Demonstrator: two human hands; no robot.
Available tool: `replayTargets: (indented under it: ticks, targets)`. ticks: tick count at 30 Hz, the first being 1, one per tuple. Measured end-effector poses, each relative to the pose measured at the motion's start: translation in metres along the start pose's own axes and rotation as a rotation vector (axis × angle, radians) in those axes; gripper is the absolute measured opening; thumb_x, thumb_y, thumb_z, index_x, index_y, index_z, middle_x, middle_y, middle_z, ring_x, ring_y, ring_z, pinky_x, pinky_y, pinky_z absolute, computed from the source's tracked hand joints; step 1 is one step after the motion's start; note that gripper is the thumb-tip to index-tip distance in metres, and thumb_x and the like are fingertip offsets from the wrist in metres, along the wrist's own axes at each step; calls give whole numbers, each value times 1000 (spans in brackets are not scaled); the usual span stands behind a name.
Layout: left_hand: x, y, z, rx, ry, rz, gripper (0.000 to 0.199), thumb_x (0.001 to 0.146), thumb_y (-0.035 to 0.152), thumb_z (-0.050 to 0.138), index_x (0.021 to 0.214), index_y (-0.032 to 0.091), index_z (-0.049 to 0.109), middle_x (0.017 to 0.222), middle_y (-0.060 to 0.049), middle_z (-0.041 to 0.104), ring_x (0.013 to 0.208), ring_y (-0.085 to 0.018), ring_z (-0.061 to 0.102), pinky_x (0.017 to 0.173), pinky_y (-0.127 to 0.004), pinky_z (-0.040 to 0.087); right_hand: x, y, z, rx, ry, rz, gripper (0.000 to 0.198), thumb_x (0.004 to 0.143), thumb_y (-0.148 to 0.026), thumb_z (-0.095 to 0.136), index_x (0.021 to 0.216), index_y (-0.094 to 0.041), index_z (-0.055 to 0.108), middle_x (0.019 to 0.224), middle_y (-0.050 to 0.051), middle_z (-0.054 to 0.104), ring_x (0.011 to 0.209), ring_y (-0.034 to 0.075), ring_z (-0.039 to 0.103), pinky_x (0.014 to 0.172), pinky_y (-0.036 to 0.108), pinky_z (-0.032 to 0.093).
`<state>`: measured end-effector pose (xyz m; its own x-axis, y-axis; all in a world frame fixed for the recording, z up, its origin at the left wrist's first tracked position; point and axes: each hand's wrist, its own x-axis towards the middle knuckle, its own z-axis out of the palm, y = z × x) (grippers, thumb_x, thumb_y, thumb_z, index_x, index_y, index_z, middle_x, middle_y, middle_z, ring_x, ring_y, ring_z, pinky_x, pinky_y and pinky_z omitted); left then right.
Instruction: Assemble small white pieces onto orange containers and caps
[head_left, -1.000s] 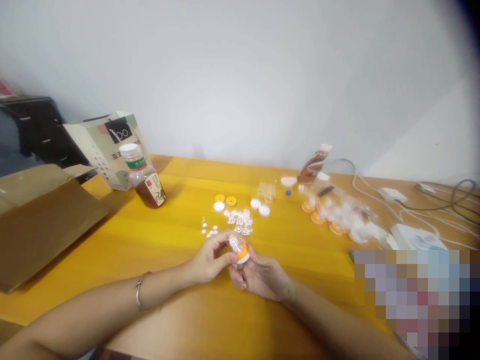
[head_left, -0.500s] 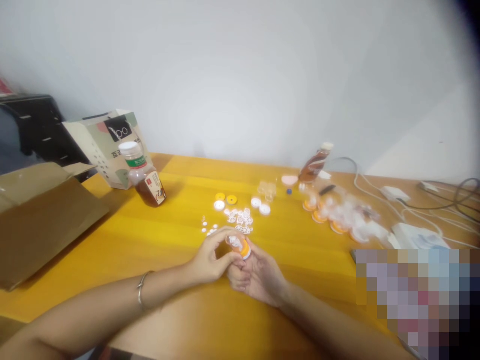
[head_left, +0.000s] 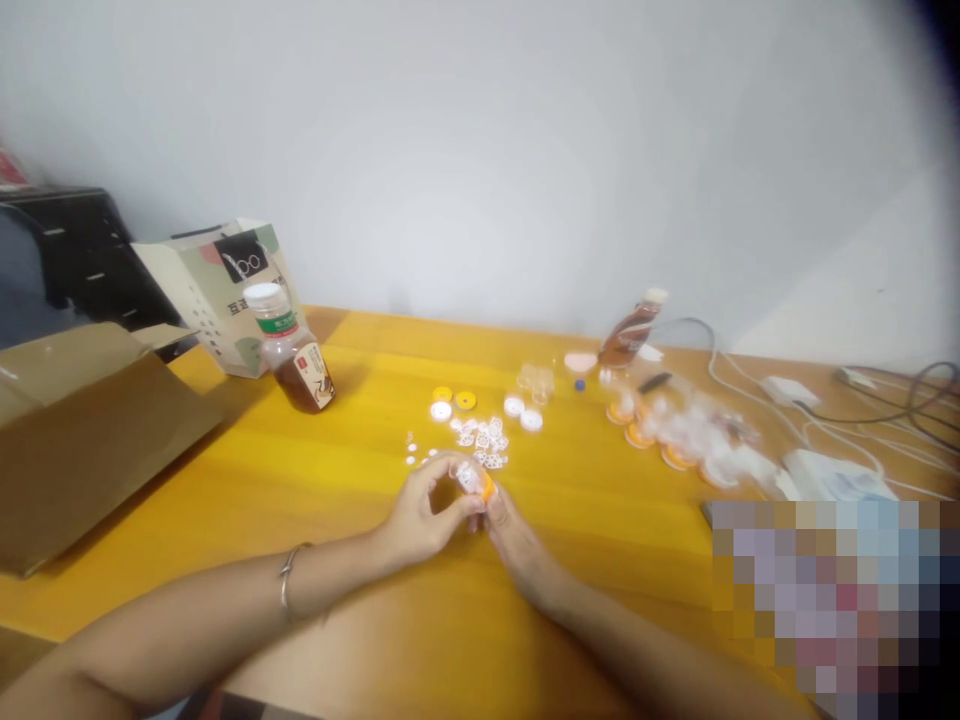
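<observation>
My left hand (head_left: 424, 510) pinches a small clear capsule (head_left: 474, 482) between thumb and fingers. White pieces show inside the capsule, and it has an orange ring at its right end. My right hand (head_left: 517, 540) is closed around that orange end, its thumb along the side. Just beyond the hands lies a pile of white plastic gear-like parts (head_left: 484, 438), with several small white discs (head_left: 411, 455) to the left. Behind them are yellow wheels (head_left: 465, 400) and white wheels (head_left: 523, 412).
An open cardboard box (head_left: 97, 450), a paper bag (head_left: 217, 300) and a large bottle of brown drink (head_left: 296, 360) stand left. At right are a smaller tilted bottle (head_left: 634, 330), clear cups (head_left: 536, 382), a row of orange-based capsules (head_left: 679, 455), cables and a white box (head_left: 836, 472).
My right hand has turned, from palm up beneath the capsule to wrapped over its orange end with the back of the hand showing. The left hand keeps its pinch.
</observation>
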<state>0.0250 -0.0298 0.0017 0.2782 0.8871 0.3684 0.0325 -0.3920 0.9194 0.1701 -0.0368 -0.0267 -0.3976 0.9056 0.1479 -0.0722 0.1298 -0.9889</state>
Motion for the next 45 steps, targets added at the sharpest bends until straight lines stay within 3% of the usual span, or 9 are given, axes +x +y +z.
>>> replayTargets:
  ticks: [3, 7, 10, 15, 17, 23, 26, 32, 45]
  targets:
    - [-1, -1, 0, 64, 48, 29, 23, 80, 28, 57, 96, 13, 55, 91, -9, 57, 86, -20, 55, 83, -32, 44, -2, -5, -1, -119, -5, -11, 40, 86, -57, 30, 91, -21, 48, 80, 1, 45, 75, 16, 42, 74, 31, 37]
    - [-2, 1, 0, 26, 18, -7, 20, 81, 30, 54, 91, 13, 55, 91, -8, 58, 77, -17, 56, 78, -31, 46, -4, -7, 0, -113, 12, -27, 43, 86, -58, 28, 97, -22, 49, 80, 1, 46, 75, 16, 42, 74, 31, 37]
    - [-2, 3, 2, 47, 60, 19, 20, 80, 31, 56, 89, 13, 57, 91, -8, 58, 87, -19, 55, 85, -32, 43, -4, -7, 3, -59, 58, -27, 41, 85, -56, 35, 104, -23, 50, 90, 3, 51, 83, 18, 44, 79, 31, 36]
    - [0, -4, 3, -202, -49, -117, 27, 82, 37, 53, 96, 14, 51, 83, -4, 55, 47, -8, 52, 46, -21, 44, 2, -11, 8, 426, -43, 132, 43, 81, -59, 41, 99, -23, 53, 73, 1, 55, 64, 15, 48, 64, 29, 39]
    - [2, -8, 1, -262, -91, -150, 29, 82, 37, 52, 99, 14, 49, 80, -2, 54, 39, -4, 47, 41, -20, 41, 5, -15, 7, 583, -114, 221, 46, 81, -61, 38, 92, -20, 56, 65, 2, 56, 61, 15, 49, 62, 29, 39]
    - [6, -8, -6, -90, -13, -82, 32, 78, 36, 59, 99, 13, 56, 88, -7, 57, 78, -16, 55, 71, -27, 46, 9, -22, -1, 832, -27, 358, 29, 78, -44, 58, 92, -19, 58, 82, 2, 60, 72, 12, 53, 72, 25, 40]
    - [5, -9, -6, -33, -12, -76, 33, 79, 33, 57, 104, 12, 55, 90, -8, 57, 82, -17, 54, 74, -29, 45, 8, -22, 0, 784, 2, 299, 23, 74, -38, 65, 84, -19, 57, 80, 1, 57, 71, 12, 51, 70, 25, 40]
    - [-1, -8, 1, 56, 22, -8, 22, 82, 30, 52, 95, 12, 55, 84, -6, 53, 76, -16, 53, 72, -28, 44, 1, -19, 11, 546, 111, 142, 26, 76, -48, 57, 81, -23, 51, 74, 0, 51, 68, 15, 47, 67, 29, 41]
    - [0, -1, 12, 187, 161, 49, 14, 82, 24, 52, 93, 15, 54, 90, -7, 55, 87, -19, 51, 81, -31, 40, 2, -13, 13, 338, 178, 47, 26, 82, -52, 46, 86, -27, 38, 85, 0, 49, 74, 15, 47, 67, 28, 42]
